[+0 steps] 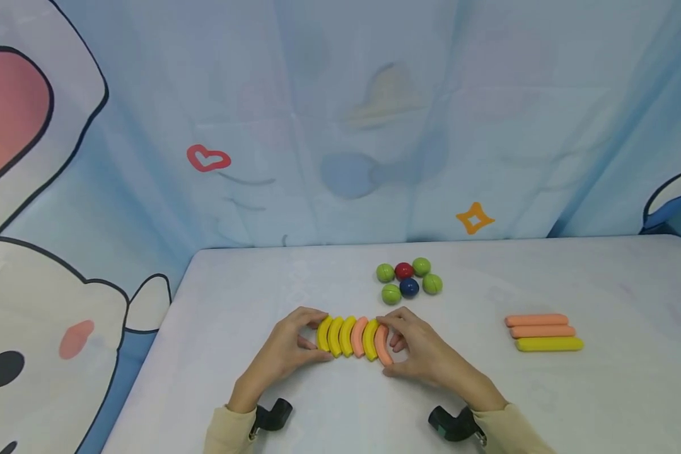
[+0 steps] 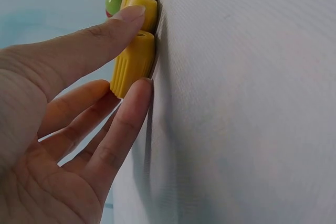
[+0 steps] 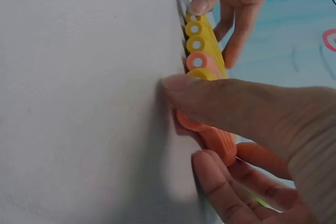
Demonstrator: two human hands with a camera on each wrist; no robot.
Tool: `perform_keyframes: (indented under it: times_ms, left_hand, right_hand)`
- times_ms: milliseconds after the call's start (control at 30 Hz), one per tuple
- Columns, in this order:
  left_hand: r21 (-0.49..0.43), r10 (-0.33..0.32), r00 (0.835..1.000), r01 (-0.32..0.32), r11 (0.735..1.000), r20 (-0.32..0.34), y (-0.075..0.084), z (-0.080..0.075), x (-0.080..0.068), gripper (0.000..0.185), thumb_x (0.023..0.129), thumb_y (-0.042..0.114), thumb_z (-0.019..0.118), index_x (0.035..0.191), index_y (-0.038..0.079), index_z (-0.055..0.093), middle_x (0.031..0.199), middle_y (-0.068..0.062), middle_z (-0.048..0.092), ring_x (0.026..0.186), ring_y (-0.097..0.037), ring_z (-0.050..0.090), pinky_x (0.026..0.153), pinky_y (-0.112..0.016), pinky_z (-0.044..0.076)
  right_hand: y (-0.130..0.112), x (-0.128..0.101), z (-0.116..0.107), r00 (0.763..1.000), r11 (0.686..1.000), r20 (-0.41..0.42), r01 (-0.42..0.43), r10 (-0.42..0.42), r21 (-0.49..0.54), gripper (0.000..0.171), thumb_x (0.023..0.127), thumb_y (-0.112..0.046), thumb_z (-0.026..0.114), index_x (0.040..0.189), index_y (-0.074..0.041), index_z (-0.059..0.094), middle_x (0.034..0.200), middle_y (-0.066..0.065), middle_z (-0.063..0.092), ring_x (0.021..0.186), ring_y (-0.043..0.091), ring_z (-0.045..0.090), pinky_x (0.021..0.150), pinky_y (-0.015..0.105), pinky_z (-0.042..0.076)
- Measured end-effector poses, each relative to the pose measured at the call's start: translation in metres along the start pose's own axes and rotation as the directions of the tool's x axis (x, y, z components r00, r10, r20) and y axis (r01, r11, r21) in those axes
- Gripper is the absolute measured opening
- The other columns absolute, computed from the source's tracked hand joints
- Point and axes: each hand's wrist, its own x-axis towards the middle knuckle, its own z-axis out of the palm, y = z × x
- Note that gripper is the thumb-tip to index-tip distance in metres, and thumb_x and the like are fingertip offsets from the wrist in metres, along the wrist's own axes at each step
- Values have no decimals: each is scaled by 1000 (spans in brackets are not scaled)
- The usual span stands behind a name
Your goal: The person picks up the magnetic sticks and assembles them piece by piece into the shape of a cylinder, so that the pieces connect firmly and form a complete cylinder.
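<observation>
Yellow and orange curved pieces [image 1: 353, 337] stand side by side in a tight row on the white surface [image 1: 545, 403], the row running left to right between both hands. Left hand [image 1: 286, 353]: thumb and fingers curled round the leftmost yellow piece [image 2: 134, 64], a narrow grip on its ends. Right hand [image 1: 425, 353]: pinches the rightmost orange piece [image 3: 207, 132] from the other end. Each piece's long axis points away from the person. Balls [image 1: 408, 280] sit just beyond the row; three straight sticks [image 1: 543, 332] lie well apart, right.
</observation>
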Motion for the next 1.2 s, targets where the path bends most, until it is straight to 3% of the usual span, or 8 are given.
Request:
perform_keyframes:
  times_ms: [333, 567, 833, 1200]
  left_hand:
    - [7, -4, 1000, 4, 1000, 16, 0, -1, 2, 63, 79, 5, 92, 136, 0, 64, 131, -10, 63, 94, -20, 68, 76, -22, 60]
    - [6, -10, 1000, 10, 1000, 17, -2, -6, 2, 62, 79, 5, 92, 135, 0, 65, 131, -10, 64, 90, -18, 69, 76, -22, 60]
    - [10, -21, 1000, 21, 1000, 9, -9, -19, -1, 61, 79, 4, 92, 134, -1, 65, 128, -13, 64, 88, -18, 70, 76, -23, 60]
    - [64, -61, 998, 60, 996, 15, -15, -41, -8, 60, 79, 1, 91, 133, -3, 65, 123, -15, 64, 87, -19, 69, 76, -22, 59]
  right_hand:
    - [5, 1, 3, 996, 1000, -81, 26, -26, 3, 69, 69, -7, 98, 128, 10, 66, 114, 8, 59, 75, 5, 54, 66, 22, 52]
    - [4, 6, 4, 996, 998, -78, 39, -35, 40, 69, 70, -6, 98, 128, 11, 65, 114, 11, 59, 72, 6, 54, 64, 21, 53]
    - [2, 16, 14, 993, 995, -86, 84, -79, 45, 67, 72, -8, 97, 128, 11, 65, 117, 14, 58, 70, 7, 53, 62, 19, 51]
    - [-11, 32, 34, 994, 998, -80, 70, -71, -6, 68, 72, -9, 97, 129, 11, 65, 117, 13, 58, 70, 6, 49, 62, 20, 47]
